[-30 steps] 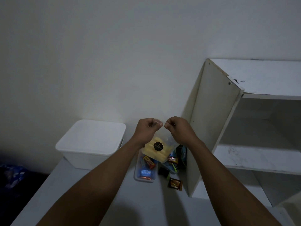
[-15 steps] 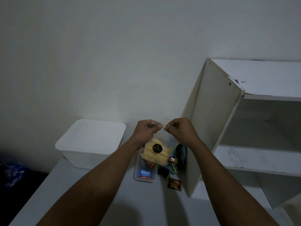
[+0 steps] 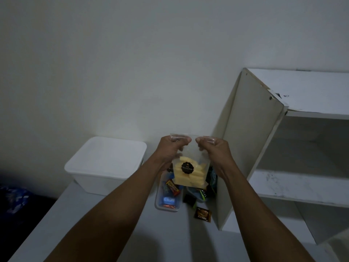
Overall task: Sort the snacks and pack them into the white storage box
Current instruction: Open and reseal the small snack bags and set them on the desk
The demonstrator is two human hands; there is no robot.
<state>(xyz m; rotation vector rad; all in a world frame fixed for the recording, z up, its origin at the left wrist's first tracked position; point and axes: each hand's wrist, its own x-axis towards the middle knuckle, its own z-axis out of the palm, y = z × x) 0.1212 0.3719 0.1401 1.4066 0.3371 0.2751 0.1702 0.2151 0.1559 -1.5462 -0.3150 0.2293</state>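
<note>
A clear plastic bag of yellow chips (image 3: 189, 174) with a round black label hangs upright above the table. My left hand (image 3: 172, 148) pinches its top left edge and my right hand (image 3: 214, 148) pinches its top right edge. The white storage box (image 3: 105, 165) stands at the back left with its lid on. Below the bag, a small clear tray (image 3: 169, 200) holds several wrapped candies. A black sachet (image 3: 202, 214) and other dark wrappers (image 3: 200, 193) lie on the table beside the tray.
A white shelf unit (image 3: 251, 148) stands on the right, its side panel close to the snacks. The grey table (image 3: 90, 220) ends on the left, where a dark floor with a blue bag (image 3: 13, 199) shows.
The bag has swung upright and now faces me, and its top edge is stretched flat between my hands. Both hands stayed at about the same spot.
</note>
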